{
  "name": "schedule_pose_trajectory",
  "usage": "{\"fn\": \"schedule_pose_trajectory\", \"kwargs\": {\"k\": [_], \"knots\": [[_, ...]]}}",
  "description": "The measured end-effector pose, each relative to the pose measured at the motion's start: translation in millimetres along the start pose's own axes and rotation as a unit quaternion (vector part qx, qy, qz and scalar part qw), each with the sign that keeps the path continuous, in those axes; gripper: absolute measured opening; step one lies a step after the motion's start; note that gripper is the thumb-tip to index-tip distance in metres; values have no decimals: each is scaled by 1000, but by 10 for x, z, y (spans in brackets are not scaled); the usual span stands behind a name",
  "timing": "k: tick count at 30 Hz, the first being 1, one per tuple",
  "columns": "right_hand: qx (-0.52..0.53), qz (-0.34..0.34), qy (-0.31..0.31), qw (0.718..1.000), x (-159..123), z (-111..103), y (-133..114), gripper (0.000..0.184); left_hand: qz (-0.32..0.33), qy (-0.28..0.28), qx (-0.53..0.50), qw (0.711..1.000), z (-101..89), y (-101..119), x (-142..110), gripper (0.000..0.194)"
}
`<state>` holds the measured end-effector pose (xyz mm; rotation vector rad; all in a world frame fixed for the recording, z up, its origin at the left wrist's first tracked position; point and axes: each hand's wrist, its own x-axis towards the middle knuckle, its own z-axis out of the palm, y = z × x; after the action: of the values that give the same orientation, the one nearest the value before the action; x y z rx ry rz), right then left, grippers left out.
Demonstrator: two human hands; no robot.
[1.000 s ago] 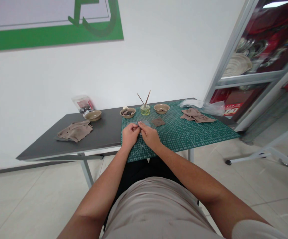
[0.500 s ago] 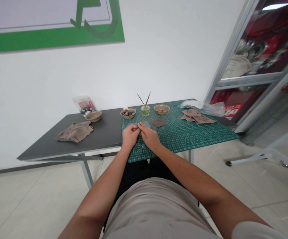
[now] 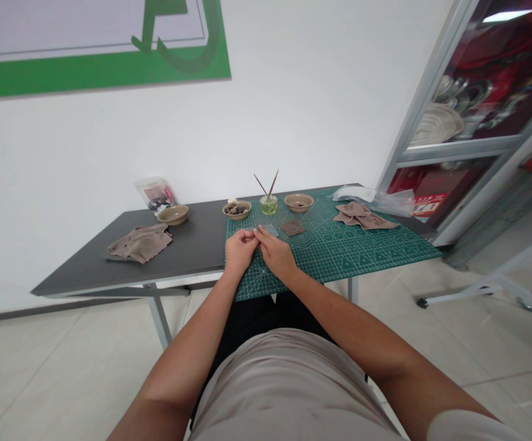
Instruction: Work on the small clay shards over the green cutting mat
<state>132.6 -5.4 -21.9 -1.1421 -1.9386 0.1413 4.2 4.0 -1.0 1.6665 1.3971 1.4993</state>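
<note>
- Green cutting mat (image 3: 325, 245) covers the right part of the dark desk (image 3: 192, 251), its front edge overhanging.
- The person's left hand (image 3: 240, 250) and right hand (image 3: 276, 251) meet above the mat, fingertips close together; whether they are closed on anything cannot be told.
- A thin grey piece (image 3: 271, 229) shows just beyond the right fingers, at one o'clock from the meeting fingertips.
- From there, a brown fabric square (image 3: 292, 227) lies at two o'clock, near the right hand.
- At eleven o'clock sits a tan bowl of dark and pale bits (image 3: 237, 211); at twelve to one, a glass jar (image 3: 268, 206) with two thin sticks (image 3: 273, 182) leaning apart.
- Another tan bowl (image 3: 298, 202) stands between one and two.
- A crumpled taupe cloth (image 3: 362, 216) lies towards three; a second taupe cloth (image 3: 141, 242) at nine.
</note>
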Motion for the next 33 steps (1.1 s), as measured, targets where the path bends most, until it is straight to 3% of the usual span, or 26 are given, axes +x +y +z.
{"fn": "schedule_pose_trajectory", "kwargs": {"k": [33], "knots": [[69,20,33,997,45,-10,47,48,-1,-2,-12,1000,-4,-25,-18,12]]}}
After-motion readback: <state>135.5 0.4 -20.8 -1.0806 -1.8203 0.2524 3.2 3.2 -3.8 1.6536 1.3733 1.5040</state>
